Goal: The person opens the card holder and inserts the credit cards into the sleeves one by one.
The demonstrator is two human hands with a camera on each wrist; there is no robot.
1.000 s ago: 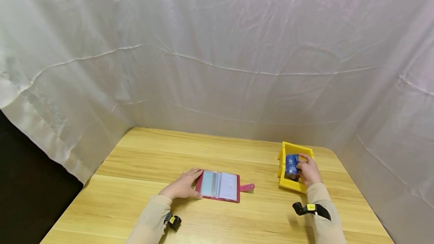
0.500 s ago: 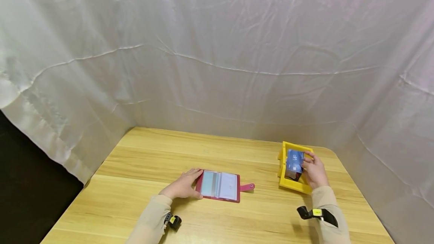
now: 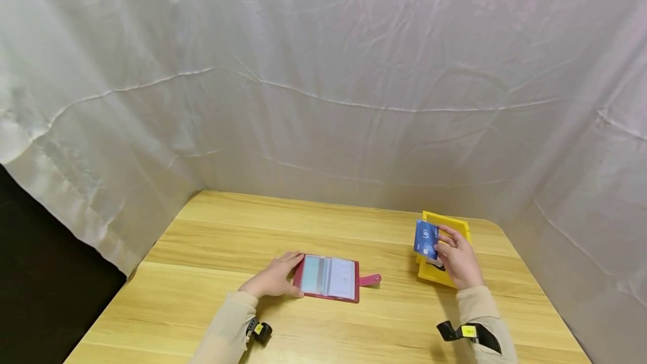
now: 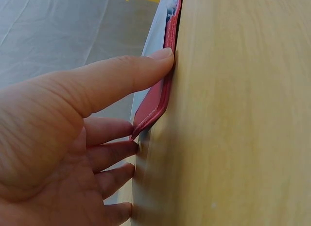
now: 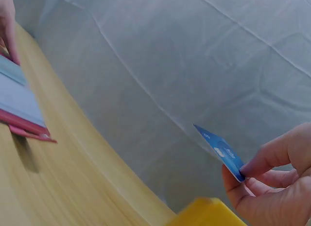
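In the head view a card holder (image 3: 328,278) with a dark pink cover lies spread on the table, its clear sleeves showing. My left hand (image 3: 275,276) rests at its left side, fingers extended and spread. The left wrist view shows the thumb (image 4: 153,65) touching the holder's red edge (image 4: 163,92) and fingertips by the corner. My right hand (image 3: 459,257) pinches a blue card (image 3: 425,239) marked VIP, raised over the left side of a yellow bin (image 3: 437,277). Thumb and fingers grip one edge of the card (image 5: 223,153) in the right wrist view.
A pink snap strap (image 3: 370,280) sticks out from the holder's right side toward the bin. Part of the bin's inside is hidden by the hand and card. Pale curtain (image 3: 323,145) hangs behind and beside the wooden table (image 3: 263,229).
My right hand has lifted the blue card out of the yellow bin, shifting first right, then left, so the card now overlaps the bin's left wall. The left hand stays at the holder.
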